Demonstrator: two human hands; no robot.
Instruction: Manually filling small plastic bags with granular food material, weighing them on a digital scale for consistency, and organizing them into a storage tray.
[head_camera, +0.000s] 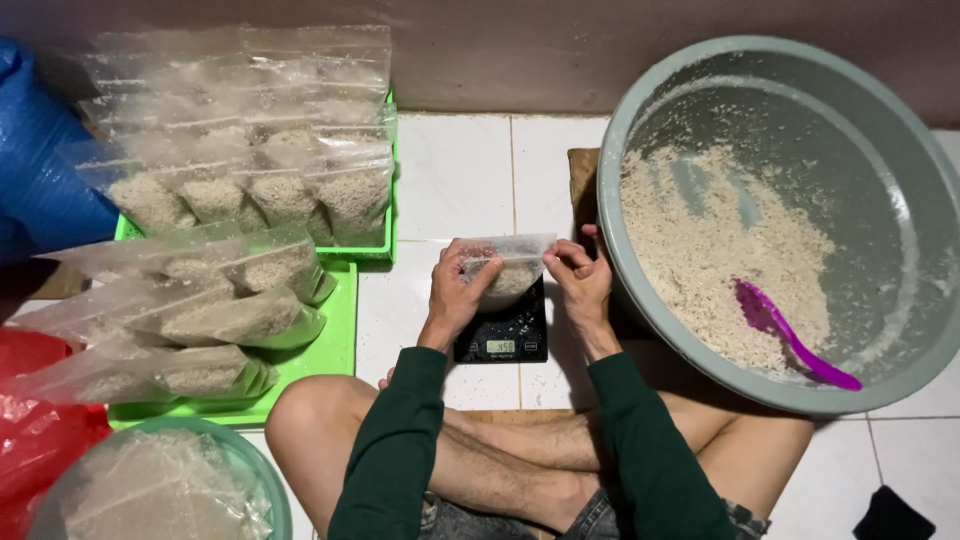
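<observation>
1. Both hands, left hand (458, 290) and right hand (578, 282), pinched the clear grain bag (510, 265) shut-fingered over the black kitchen scale (502, 335).
2. The grey basin (640, 130) crowded the right; green trays (340, 345) hemmed the left.

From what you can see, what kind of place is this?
Likely a home floor used for packing: the person sits on white tiles, weighing a small bag on a digital scale, beside a basin of grains.
</observation>
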